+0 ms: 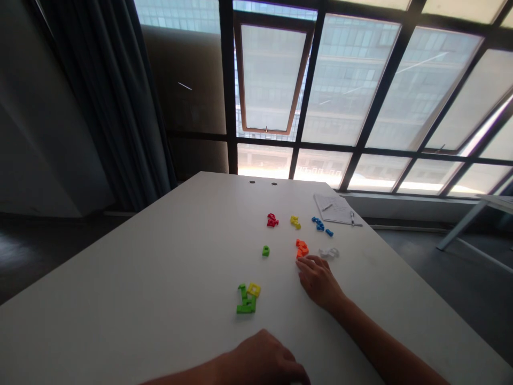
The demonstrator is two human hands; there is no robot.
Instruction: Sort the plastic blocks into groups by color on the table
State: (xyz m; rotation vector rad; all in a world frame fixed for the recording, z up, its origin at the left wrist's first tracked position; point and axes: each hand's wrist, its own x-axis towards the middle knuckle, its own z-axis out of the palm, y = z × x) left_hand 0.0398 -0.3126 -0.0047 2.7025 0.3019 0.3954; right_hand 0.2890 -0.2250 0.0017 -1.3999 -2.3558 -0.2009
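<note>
Right hand lies palm down, fingers loosely spread, pinching nothing, tips just beside orange plastic pieces at 11 o'clock. Left hand curls on white table, grip unclear; green and yellow plastic pieces at its 12 o'clock.

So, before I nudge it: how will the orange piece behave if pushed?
The orange piece looks like stiff, light plastic, so probably won't flex. Its flat, angular shape suggests sliding, not rolling. Small beside the right hand, it may shift easily.

orange pieces before right hand, gap leftward
</note>
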